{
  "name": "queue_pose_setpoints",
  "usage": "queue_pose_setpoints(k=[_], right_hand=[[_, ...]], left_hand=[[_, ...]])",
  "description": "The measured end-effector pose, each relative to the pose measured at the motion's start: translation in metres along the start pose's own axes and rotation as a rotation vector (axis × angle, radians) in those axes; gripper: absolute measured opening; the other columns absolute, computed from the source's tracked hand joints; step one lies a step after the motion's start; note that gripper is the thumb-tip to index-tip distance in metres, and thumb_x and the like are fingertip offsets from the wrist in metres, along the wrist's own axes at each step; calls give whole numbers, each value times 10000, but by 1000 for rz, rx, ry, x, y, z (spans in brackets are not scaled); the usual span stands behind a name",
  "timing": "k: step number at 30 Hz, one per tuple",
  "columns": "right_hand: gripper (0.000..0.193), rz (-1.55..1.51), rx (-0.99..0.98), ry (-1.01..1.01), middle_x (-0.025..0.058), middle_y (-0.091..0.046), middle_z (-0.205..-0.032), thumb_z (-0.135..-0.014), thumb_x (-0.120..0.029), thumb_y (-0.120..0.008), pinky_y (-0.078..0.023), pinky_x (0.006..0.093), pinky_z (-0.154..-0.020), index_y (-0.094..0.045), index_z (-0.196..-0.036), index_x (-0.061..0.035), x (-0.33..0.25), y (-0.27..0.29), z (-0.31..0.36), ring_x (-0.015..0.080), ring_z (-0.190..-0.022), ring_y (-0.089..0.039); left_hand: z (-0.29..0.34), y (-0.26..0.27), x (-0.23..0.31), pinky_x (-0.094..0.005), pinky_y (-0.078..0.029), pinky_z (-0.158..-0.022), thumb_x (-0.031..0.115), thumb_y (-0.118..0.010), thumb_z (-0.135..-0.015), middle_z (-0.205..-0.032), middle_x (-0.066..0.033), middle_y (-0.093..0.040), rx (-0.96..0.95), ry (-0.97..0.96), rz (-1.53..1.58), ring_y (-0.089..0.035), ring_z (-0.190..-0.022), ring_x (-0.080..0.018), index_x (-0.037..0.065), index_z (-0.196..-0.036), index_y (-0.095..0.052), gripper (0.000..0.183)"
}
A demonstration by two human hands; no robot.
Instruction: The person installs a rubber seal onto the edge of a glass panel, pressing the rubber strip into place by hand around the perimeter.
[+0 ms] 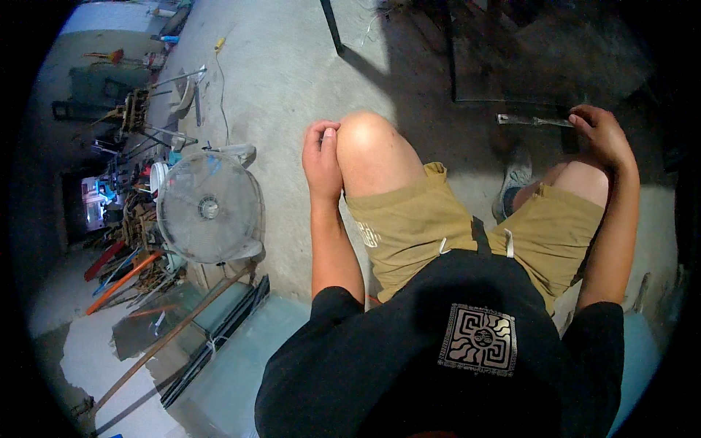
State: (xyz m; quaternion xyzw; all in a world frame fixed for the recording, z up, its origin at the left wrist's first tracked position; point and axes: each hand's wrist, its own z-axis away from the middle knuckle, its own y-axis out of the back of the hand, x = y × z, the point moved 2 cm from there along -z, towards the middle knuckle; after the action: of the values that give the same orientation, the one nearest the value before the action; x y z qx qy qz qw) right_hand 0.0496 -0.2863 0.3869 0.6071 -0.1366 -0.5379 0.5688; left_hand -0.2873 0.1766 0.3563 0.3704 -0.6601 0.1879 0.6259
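Two hands of ours rest near our knees. Our right hand (604, 137) pinches one end of a slim metal tool (531, 120) between thumb and fingers; it points toward our left, above a shoe (517, 179) on the floor. Our left hand (321, 157) lies against the outer side of our left knee (369, 139), its fingers loosely curled; we cannot tell whether they close on anything. Between our forearms we see our tan shorts (409, 226) and black shirt (365, 365). Beyond the tool, a dark panel (548, 58) sits in shadow, and a thin black leg (331, 28) meets the concrete floor (285, 87). Farther to our left stands a round fan (208, 208), with a cord (223, 95) running near it. Below that, a long wooden pole (161, 350) slants beside pale glass sheets (241, 365).
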Motion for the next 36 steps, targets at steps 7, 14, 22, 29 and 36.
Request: queue_pose_setpoints(k=[7, 14, 22, 29, 36], right_hand=[[344, -40, 21, 38, 209, -806, -1137, -1079, -275, -716, -572, 432, -950, -756, -1214, 39, 4, 0, 1, 312, -1043, -756], [359, -59, -7, 25, 223, -807, -1173, -1073, -282, -721, -573, 436, -960, -762, -1222, 41, 1, 1, 2, 333, -1074, -767], [359, -24, 32, 32, 236, -805, -1194, -1066, -293, -726, -577, 452, -975, -775, -1222, 27, -3, 3, 5, 389, -1107, -773], [380, -13, 11, 29, 249, -799, -1192, -1066, -310, -725, -582, 461, -978, -777, -1235, 27, -7, 7, 5, 401, -1104, -772], [381, -11, 0, 11, 250, -800, -1201, -1065, -310, -725, -583, 465, -991, -781, -1240, 24, -8, 5, 3, 408, -1122, -772]], left_hand=[[-12, 6, 2, -307, -516, -880, 172, -583, -1144, -1017, -30, -695, 25, 165, -123, -600, -946, -134, 1, -1126, -689, 202], [-5, 5, -7, -323, -523, -841, 225, -624, -1134, -963, -52, -692, 104, 79, -144, -594, -906, -136, -8, -1097, -693, 245], [-2, 13, -1, -366, -537, -882, 263, -590, -1151, -1027, -118, -736, 72, 148, -375, -635, -953, -166, -7, -1141, -699, 291], [-3, 7, 10, -360, -535, -875, 245, -591, -1157, -993, -107, -724, 61, 115, -361, -636, -932, -177, -14, -1094, -693, 285], [-3, 4, -3, -334, -529, -811, 210, -623, -1144, -912, -77, -697, 118, -16, -208, -590, -860, -137, -22, -1035, -691, 265]])
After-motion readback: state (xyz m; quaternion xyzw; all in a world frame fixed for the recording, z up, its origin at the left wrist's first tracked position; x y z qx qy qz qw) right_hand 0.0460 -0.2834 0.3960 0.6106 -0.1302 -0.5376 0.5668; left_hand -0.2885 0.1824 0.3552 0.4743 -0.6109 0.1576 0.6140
